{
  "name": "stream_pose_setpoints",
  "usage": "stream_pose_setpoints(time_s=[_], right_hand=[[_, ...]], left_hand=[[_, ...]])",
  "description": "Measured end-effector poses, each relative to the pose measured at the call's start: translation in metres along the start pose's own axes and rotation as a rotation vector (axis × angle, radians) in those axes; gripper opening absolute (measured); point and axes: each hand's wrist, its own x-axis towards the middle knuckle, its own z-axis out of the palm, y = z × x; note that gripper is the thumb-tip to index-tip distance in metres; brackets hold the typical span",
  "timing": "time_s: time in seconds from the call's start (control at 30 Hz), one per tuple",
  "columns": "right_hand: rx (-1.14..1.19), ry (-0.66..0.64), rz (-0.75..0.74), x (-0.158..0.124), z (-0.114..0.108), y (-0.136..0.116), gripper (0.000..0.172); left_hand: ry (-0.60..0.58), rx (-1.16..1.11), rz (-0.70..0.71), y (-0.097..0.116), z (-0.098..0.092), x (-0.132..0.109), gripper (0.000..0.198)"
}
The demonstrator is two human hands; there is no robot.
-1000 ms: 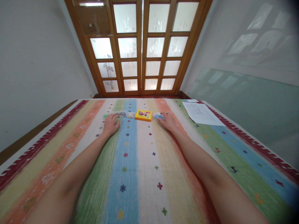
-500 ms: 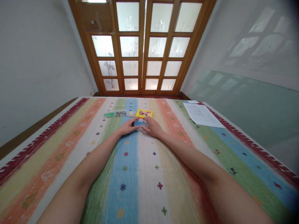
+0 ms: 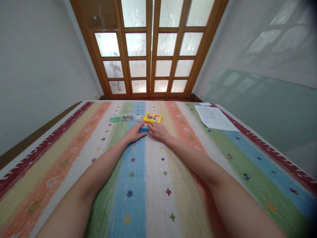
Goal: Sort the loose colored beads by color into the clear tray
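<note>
A: Can any writing be read here?

B: None. The yellow box (image 3: pixel 152 118), just beyond the two hands' grip, carries a red patch and a printed picture on its lid, but the lettering is too small to make out.

A: And the white sheet (image 3: pixel 215 118)?

B: It lies well off to the right of the grip, near the edge of the striped cloth (image 3: pixel 148 185). Rows of dark print run down it, all blurred past reading. No brand, number or sign can be made out anywhere else.
</note>
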Motion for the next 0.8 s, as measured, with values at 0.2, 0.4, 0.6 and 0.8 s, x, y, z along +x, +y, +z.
stream_pose_setpoints(time_s=[0.2, 0.4, 0.6, 0.8], right_hand=[[0.249, 0.183, 0.183, -0.008, -0.005, 0.016, 0.033], [0.372, 0.222, 0.222, -0.012, -0.007, 0.027, 0.037], [0.326, 0.149, 0.203, -0.011, -0.003, 0.021, 0.059], [0.252, 0.065, 0.205, -0.011, 0.003, 0.014, 0.051]], left_hand=[[0.024, 0.043, 0.031, 0.018, -0.012, -0.007, 0.101], [0.055, 0.152, 0.110, 0.028, -0.024, -0.013, 0.091], [0.080, 0.311, 0.209, 0.025, -0.031, -0.010, 0.081], [0.028, 0.288, 0.279, 0.037, -0.030, -0.012, 0.090]])
